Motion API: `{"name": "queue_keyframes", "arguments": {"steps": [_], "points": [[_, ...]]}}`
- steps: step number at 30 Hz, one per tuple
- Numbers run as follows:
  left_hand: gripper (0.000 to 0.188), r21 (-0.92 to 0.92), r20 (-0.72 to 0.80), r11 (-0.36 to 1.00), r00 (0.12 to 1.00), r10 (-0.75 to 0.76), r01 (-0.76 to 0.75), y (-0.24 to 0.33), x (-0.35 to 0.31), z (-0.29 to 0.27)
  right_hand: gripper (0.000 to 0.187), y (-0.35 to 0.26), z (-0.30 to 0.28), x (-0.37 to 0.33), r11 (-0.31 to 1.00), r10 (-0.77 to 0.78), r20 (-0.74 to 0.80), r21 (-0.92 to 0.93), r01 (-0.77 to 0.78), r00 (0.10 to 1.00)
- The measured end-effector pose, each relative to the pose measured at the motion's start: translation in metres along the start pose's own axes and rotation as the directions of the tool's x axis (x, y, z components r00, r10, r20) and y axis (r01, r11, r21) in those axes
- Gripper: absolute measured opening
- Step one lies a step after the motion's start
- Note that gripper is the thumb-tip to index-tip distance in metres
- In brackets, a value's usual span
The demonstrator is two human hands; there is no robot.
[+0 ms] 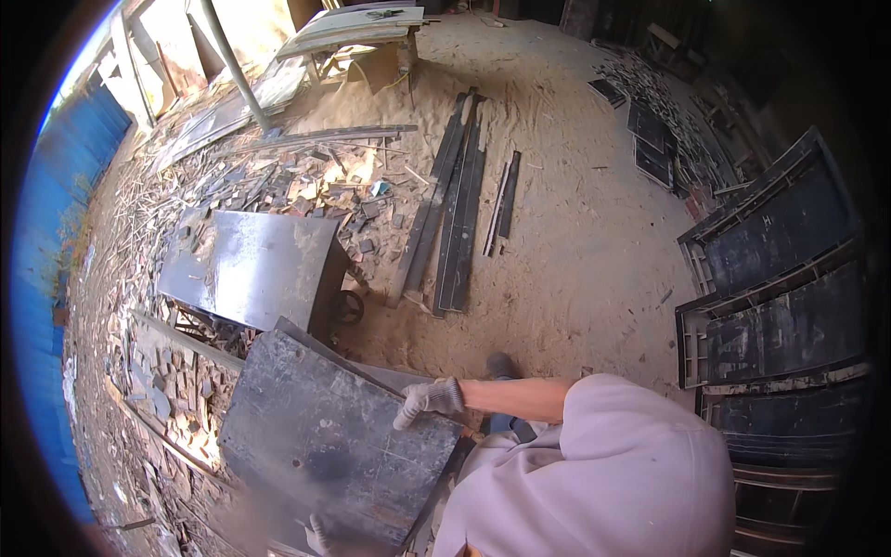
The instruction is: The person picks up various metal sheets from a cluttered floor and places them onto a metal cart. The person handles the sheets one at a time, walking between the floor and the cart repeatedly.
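Observation:
A scuffed black board, a large rectangular panel, lies tilted in front of me. My right hand, in a grey knit glove, is closed over its upper right edge. Low in the picture, my left hand, also gloved, is at the lower part of the same board; only its fingers and thumb show, and they appear to grip it. Part of another dark panel shows along the board's top edge. Just beyond stands a metal-topped machine with a handwheel on its side.
Offcuts and wood scraps cover the ground at the left, beside a blue wall. Long dark planks lie on the sandy floor ahead. Black framed panels line the right side. A table stacked with sheets stands farther back.

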State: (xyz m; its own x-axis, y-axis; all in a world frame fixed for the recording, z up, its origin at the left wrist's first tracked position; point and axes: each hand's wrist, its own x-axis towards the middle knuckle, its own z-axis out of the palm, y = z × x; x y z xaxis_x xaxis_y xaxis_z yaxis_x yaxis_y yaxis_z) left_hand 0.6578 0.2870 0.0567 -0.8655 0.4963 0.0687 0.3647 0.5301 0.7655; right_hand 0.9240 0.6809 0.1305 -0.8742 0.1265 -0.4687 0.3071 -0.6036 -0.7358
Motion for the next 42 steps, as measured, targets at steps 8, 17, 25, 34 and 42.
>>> {"name": "queue_keyframes", "arguments": {"steps": [8, 17, 25, 34, 42], "points": [[0.039, -0.461, 0.604, 0.848, 0.793, 0.084, 0.261, 0.280, 0.058, 0.215, 0.025, 0.027, -0.227, -0.176, 0.956, -0.263, -0.380, 0.021, 0.293, 0.887], [0.044, -0.479, 0.878, 0.523, 0.404, 0.258, 0.705, 0.473, 0.093, 0.522, 0.030, 0.026, -0.396, -0.390, 0.753, -0.093, -0.821, 0.312, 0.579, 0.563], [0.044, -0.027, 0.979, 0.476, -0.074, 0.192, 0.879, 0.647, 0.031, 0.820, 0.030, 0.022, -0.560, -0.499, 0.302, 0.086, -0.912, 0.407, 0.862, 0.401], [0.062, 0.564, 0.670, 0.304, -0.640, 0.375, 0.768, 0.895, -0.031, 1.152, 0.035, -0.066, -0.752, -0.600, 0.101, 0.112, -0.991, 0.088, 0.991, 0.077], [0.082, 0.178, 0.979, 0.660, -0.201, -0.041, 0.730, 1.106, -0.057, 1.381, 0.033, -0.111, -1.046, -0.662, -0.062, 0.368, -0.924, -0.133, 0.989, -0.101]]}}
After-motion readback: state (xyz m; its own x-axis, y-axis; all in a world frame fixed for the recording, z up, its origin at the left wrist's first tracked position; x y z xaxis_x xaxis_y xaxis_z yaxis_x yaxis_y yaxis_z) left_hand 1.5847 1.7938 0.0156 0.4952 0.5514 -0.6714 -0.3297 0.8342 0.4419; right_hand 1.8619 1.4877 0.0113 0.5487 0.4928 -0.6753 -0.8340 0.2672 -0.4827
